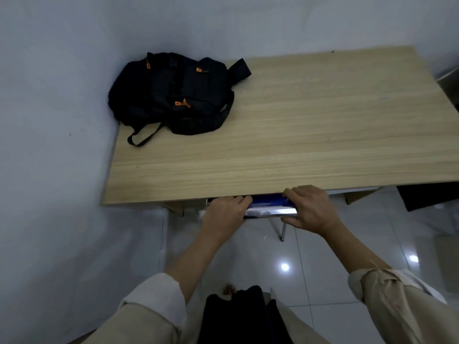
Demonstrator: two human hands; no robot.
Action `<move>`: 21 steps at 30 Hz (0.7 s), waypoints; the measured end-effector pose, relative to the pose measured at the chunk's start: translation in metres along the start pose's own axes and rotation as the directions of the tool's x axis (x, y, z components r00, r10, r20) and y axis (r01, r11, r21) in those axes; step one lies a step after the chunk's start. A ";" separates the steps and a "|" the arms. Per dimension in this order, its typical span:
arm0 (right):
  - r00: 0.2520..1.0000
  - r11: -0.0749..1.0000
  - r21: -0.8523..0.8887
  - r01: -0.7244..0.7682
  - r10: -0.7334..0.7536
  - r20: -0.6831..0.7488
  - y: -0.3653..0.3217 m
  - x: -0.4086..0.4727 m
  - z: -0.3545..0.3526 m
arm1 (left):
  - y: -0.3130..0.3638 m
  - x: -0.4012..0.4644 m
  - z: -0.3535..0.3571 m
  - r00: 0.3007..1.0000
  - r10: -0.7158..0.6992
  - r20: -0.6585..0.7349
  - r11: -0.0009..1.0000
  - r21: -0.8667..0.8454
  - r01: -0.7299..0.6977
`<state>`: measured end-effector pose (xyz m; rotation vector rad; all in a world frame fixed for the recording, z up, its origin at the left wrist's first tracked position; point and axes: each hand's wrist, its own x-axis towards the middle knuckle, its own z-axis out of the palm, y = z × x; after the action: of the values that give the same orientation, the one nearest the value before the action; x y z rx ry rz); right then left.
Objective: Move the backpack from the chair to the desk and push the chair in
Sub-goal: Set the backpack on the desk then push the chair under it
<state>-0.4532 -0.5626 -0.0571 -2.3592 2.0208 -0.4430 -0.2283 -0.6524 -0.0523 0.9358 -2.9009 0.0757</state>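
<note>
Both hands' grip (pixel 269 207) on chrome chair (pixel 270 211) rail; nylon backpack (pixel 173 93) on woodgrain desk (pixel 298 125).

A black backpack (pixel 171 94) with orange zipper pulls lay flat on the far left corner of the light wood counter (pixel 310 125), straps trailing. The chair (pixel 269 207), blue-backed with a chrome top rail, sat tucked almost wholly under the near edge.

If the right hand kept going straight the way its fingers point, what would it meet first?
The right hand grips the chair back, fingers aimed forward under the desk. It would probably slide beneath the desk's front edge. What lies under there is hidden, so nothing further can be judged.
</note>
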 end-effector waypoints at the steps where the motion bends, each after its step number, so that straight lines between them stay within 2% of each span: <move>1: 1.000 1.000 -0.012 0.005 -0.005 -0.001 0.003 0.000 -0.001 | 0.002 0.002 0.002 1.000 0.009 -0.013 1.000 0.004 -0.009; 9: 0.999 0.999 -0.040 -0.034 0.035 0.028 0.007 -0.001 -0.002 | 0.006 0.005 0.000 0.999 0.014 -0.029 1.000 0.021 -0.013; 15: 0.996 0.995 -0.069 -0.077 0.080 0.045 0.003 -0.002 -0.005 | 0.009 0.007 -0.006 1.000 -0.007 -0.017 0.999 -0.033 0.007; 21: 0.993 0.990 -0.097 -0.099 0.104 0.048 0.001 -0.002 -0.006 | 0.008 0.007 -0.004 0.997 0.029 -0.067 0.999 -0.032 -0.032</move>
<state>-0.4561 -0.5603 -0.0523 -2.2777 2.1720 -0.2856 -0.2384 -0.6497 -0.0479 0.8667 -2.8465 0.0601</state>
